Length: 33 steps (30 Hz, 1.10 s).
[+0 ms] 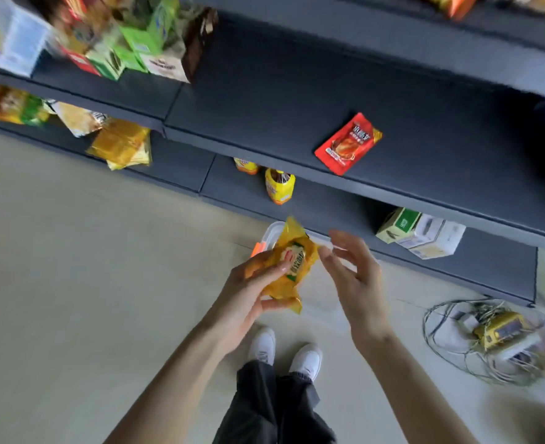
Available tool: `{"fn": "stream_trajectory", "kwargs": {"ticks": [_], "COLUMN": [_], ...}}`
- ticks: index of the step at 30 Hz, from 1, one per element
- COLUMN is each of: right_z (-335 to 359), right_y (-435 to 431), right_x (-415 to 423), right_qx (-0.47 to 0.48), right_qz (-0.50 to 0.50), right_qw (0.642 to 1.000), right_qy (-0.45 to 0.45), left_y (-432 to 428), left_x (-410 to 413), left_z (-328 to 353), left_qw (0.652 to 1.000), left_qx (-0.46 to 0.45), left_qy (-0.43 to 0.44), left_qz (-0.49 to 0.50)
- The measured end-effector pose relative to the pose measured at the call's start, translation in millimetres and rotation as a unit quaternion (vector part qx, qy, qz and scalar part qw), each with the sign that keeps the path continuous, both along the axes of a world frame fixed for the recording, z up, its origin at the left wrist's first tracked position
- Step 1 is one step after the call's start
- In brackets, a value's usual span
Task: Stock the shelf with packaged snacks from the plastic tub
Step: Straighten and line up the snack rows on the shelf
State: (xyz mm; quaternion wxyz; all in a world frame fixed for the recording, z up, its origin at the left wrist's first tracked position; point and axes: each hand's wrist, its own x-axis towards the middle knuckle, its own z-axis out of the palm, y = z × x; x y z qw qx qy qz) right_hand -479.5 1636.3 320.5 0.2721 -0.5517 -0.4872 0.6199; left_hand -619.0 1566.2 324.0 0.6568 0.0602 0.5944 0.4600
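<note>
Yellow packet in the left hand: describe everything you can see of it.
The yellow packet is a glossy, crinkled wrapper of translucent yellow plastic with a green-and-white label on its front; the print is unreadable. It is held tilted, over the plastic tub that stands on the floor. The left hand grips it, thumb across the label and fingers beneath. The open right hand is at its right edge; contact is unclear.

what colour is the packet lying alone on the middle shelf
Red, with yellow at its top corner; the packet shows in the head view.

Left hand (248,288) grips a yellow packet (296,274); right hand (357,280) hovers beside it, fingers loosely spread.
</note>
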Motion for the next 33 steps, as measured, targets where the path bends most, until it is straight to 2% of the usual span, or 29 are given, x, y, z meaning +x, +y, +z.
{"fn": "stream_trajectory", "kwargs": {"ticks": [3,6,8,10,14,19,22,24,27,29,33], "right_z": [67,129,164,196,252,302,319,328,337,336,327], "right_y": [11,17,22,31,60,115,155,179,211,234,286], "right_x": [1,4,3,-5,-40,-93,-131,-159,-197,-213,-227], "right_qx": [-0.029,-0.044,-0.020,0.012,0.073,0.124,0.192,0.204,0.217,0.263,0.336], "right_qz": [0.089,0.150,0.165,0.153,0.130,0.179,0.227,0.273,0.313,0.316,0.225], "right_qw": [0.996,0.987,0.986,0.988,0.988,0.976,0.953,0.935,0.911,0.886,0.854], "right_qy": [0.000,0.023,0.024,0.033,0.048,0.033,-0.051,-0.098,-0.156,-0.216,-0.326], "left_y": [-4,-1,6,16,50,111,149,172,195,204,207], "left_x": [-11,-22,-31,-40,-70,-142,-185,-215,-250,-267,-305], "left_z": [67,126,155,182,234,276,296,302,312,319,315], "left_qw": [0.996,0.990,0.987,0.983,0.960,0.898,0.851,0.823,0.802,0.783,0.700], "left_qx": [0.059,0.080,0.088,0.115,0.176,0.226,0.236,0.217,0.207,0.224,0.205], "left_qy": [0.029,0.095,0.135,0.140,0.211,0.364,0.443,0.490,0.523,0.546,0.657], "left_qz": [-0.058,-0.062,-0.024,-0.003,-0.055,-0.100,-0.156,-0.185,-0.203,-0.197,-0.193]}}
